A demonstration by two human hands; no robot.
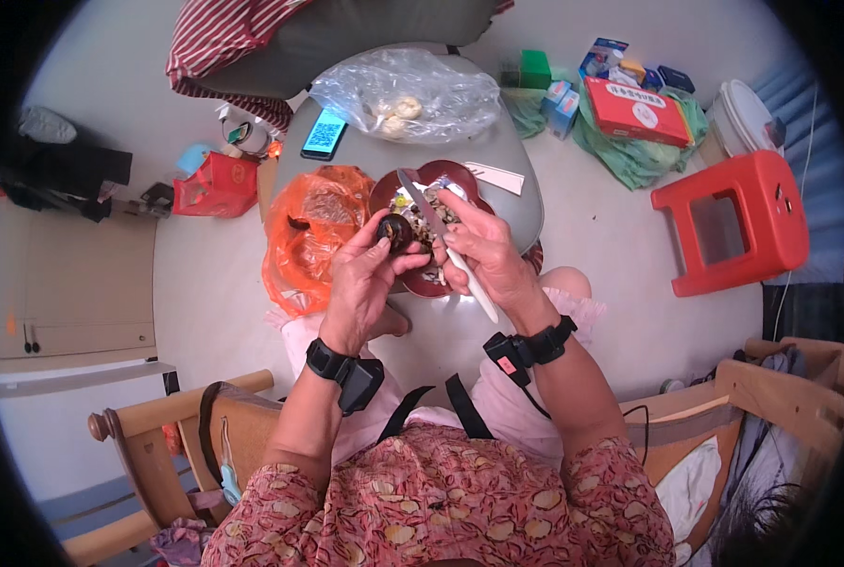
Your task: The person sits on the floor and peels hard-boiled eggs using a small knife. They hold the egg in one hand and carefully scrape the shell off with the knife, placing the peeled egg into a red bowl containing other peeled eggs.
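Observation:
A dark, round fruit or nut (395,231) with a lighter patch on its face is held between the fingers of my left hand (365,278). My right hand (489,254) grips a knife with a white handle (473,285), its blade pointing up and to the left, just right of the dark piece and apart from it. Beneath both hands lies a dark red lobed tray (450,170) with shell or peel scraps and bits of wrapper. An orange plastic bag (308,244) lies open left of the tray. Farther back, a clear plastic bag (457,106) holds pale, peeled-looking pieces (400,117).
A phone (324,135) and a white paper strip (496,177) lie on the grey table (524,152). A red plastic stool (769,223) stands at right, near a red box (638,112) on green bags. A red bag (220,186) stands at left; wooden chair arms (181,397) flank me.

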